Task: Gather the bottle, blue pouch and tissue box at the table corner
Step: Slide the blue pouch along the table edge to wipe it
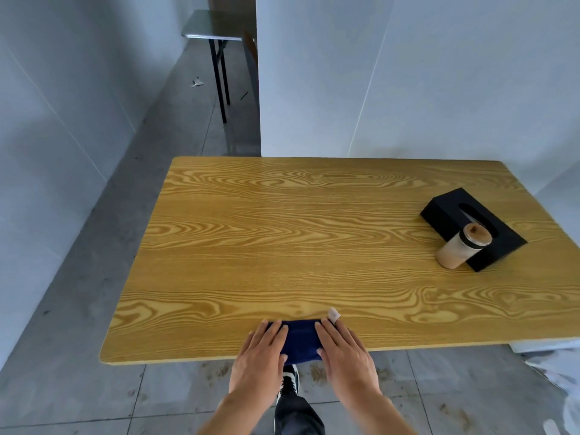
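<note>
- So the blue pouch point(300, 340) is lying right at the near edge of the desk point(282, 240), roughly mid-way along it, and it looks like its near end is hanging a bit over the lip.
- Both hands are resting on it: the left hand point(262, 356) is lying flat with fingers stretched out over the pouch's left side, and the right hand point(343, 351) is doing the same on the right side. Neither one is gripping yet, as far as I can tell; they're pressing or bracketing it more than holding it.
- One finger on the right hand is wearing a pale bandage point(334, 314) at the tip.
- Over by the far right corner, the black tissue box point(452, 215) is lying flat, and the bottle point(461, 248) with the tan stuff inside is standing just in front of it, touching or nearly so.
- Progress-wise I'd say two of three are looking sorted already, since box and bottle are sitting together near that corner.
- What's left: the pouch is sitting well apart from them, so it probably needs picking up and carrying across to join them.
</note>
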